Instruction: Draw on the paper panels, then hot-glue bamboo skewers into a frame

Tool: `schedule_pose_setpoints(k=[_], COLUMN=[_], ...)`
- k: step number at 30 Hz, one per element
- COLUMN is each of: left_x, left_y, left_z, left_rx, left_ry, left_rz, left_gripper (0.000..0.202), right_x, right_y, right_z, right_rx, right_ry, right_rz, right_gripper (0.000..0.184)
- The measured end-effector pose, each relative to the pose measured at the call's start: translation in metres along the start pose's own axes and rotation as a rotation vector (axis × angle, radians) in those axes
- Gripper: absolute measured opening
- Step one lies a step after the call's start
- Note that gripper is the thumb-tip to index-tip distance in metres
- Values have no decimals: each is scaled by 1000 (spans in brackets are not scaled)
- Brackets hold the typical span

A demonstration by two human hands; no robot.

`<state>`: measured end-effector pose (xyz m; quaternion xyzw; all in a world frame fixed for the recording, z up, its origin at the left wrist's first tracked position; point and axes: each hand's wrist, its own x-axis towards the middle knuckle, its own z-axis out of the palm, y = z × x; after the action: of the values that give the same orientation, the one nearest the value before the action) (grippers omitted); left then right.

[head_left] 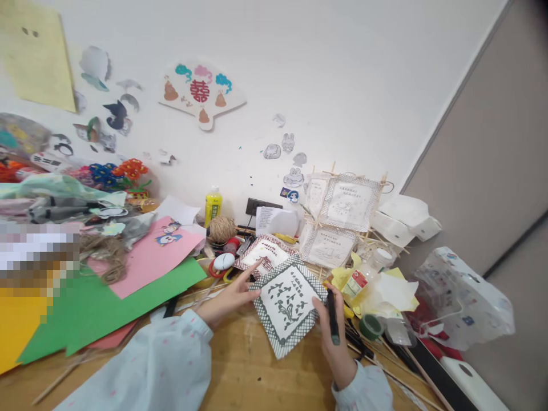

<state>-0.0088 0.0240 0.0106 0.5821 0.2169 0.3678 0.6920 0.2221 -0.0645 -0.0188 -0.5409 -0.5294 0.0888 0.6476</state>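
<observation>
A square paper card (286, 302) is tilted up over the table, with a dark green plant drawing, handwriting and a cross-hatched border. My left hand (231, 297) holds its left corner, thumb near the edge and index finger stretched out; the other fingers are hidden. At the right edge, my right hand (336, 337) is closed around a dark marker pen (332, 317), its thumb touching the card. Behind the card lies a similar card (266, 251) with a red-brown border and a building drawing, partly covered.
Coloured paper sheets (141, 302) spread over the left. Scissors (216, 268), a twine ball (221, 229) and a yellow bottle (213, 206) stand behind. Stick-framed drawings (351, 202) lean against the wall. A green tape roll (371, 326) and plastic bag (464, 297) are on the right.
</observation>
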Motion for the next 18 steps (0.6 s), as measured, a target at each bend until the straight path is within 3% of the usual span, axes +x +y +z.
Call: schedule_pose_setpoints(k=[5, 9, 11, 15, 16, 18], left_x=[3, 3, 5, 11, 12, 13], left_y=[-16, -14, -13, -19, -21, -23], left_z=[7, 10, 10, 5, 3, 1], left_rx=[518, 682, 642, 377, 292, 140], left_ry=[77, 110, 154, 368, 413, 451], left_rz=[166, 278, 323, 267, 239, 179], left_gripper=[25, 28, 26, 25, 28, 35], right_x=[11, 13, 9, -2, -3, -4], right_y=[-4, -13, -20, -30, -30, -30], right_z=[2, -1, -1, 6, 8, 11], right_rx=[-87, -92, -7, 97, 65, -19], right_ry=[109, 152, -50, -755, -857, -942], right_rz=[84, -20, -37, -49, -73, -120], right_gripper=[42, 36, 32, 31, 32, 34])
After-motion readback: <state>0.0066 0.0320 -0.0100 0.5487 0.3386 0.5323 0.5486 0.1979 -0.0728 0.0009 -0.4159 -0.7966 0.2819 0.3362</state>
